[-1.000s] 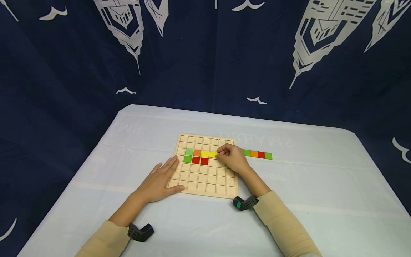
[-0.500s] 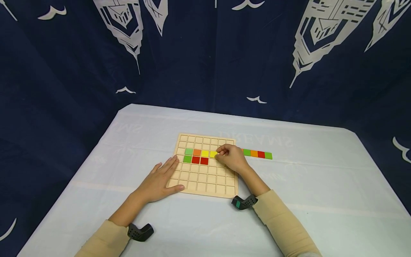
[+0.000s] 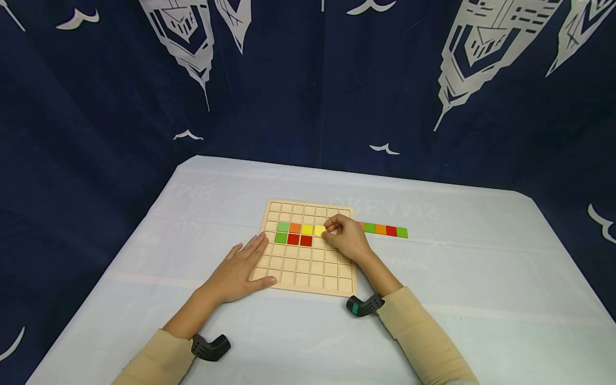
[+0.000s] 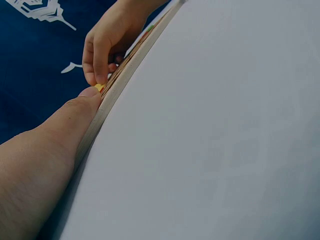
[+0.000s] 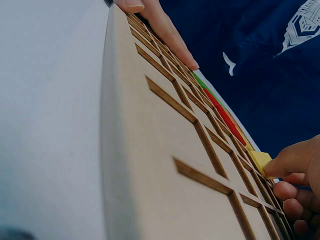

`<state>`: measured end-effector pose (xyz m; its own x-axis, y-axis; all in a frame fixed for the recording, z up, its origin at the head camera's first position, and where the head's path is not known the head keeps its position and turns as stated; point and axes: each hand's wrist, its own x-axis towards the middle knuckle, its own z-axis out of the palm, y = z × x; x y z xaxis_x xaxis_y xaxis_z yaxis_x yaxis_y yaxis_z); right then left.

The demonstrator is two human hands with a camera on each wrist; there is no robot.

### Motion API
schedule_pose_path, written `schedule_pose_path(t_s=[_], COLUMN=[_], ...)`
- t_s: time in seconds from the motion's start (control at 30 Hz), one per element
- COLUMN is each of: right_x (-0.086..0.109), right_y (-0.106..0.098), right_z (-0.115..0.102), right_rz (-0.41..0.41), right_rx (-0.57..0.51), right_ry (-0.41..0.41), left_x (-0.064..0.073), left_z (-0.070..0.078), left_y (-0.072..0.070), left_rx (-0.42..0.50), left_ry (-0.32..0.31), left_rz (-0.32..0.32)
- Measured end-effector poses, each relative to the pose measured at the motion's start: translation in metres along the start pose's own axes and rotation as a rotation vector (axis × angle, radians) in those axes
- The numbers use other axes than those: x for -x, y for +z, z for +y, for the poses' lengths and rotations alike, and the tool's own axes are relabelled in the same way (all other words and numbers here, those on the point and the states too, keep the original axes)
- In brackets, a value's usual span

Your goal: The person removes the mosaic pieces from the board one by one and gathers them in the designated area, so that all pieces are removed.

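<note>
A wooden grid board (image 3: 303,280) lies on the white table. My left hand (image 3: 236,275) rests with spread, straight fingers across its left edge, fingertips and thumb on the wood. My right hand (image 3: 347,238) pinches a yellow square tile (image 5: 261,161) between thumb and fingers, at the right end of a row of tiles. In the right wrist view this tile sits tilted, raised at one edge above the grid. Left of it in that row are another yellow tile (image 3: 307,230), an orange tile (image 3: 295,228) and a light green tile (image 3: 283,227). Below lie a green tile (image 3: 280,238) and two red tiles (image 3: 293,239).
To the right of the board, a line of loose tiles in green, orange and red (image 3: 391,231) lies on the table (image 3: 481,278), its left end partly behind my right hand. A dark blue curtain (image 3: 289,96) with white prints hangs behind. Each wrist wears a black camera (image 3: 212,347).
Very little differs. My right hand has shifted up slightly, still pinching the yellow tile, and a bit more of the orange tile beside that hand shows. The left hand stays put.
</note>
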<state>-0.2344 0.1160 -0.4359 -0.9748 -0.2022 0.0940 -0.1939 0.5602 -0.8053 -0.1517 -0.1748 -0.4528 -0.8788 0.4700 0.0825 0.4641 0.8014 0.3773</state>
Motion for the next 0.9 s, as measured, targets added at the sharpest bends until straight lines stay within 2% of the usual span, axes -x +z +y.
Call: schedule_pose_path(t_s=[0.33, 0.9], right_x=[0.0009, 0.0022], right_y=[0.0043, 0.0038], right_z=[0.0042, 0.0022], right_rz=[0.082, 0.102], right_rx=[-0.055, -0.101], right_ry=[-0.051, -0.072], left_x=[-0.0007, 0.0], left_z=[-0.0013, -0.0005], left_y=[0.0014, 0.001], left_rx=[-0.005, 0.006], left_ry=[0.005, -0.002], left_rz=[0.007, 0.004])
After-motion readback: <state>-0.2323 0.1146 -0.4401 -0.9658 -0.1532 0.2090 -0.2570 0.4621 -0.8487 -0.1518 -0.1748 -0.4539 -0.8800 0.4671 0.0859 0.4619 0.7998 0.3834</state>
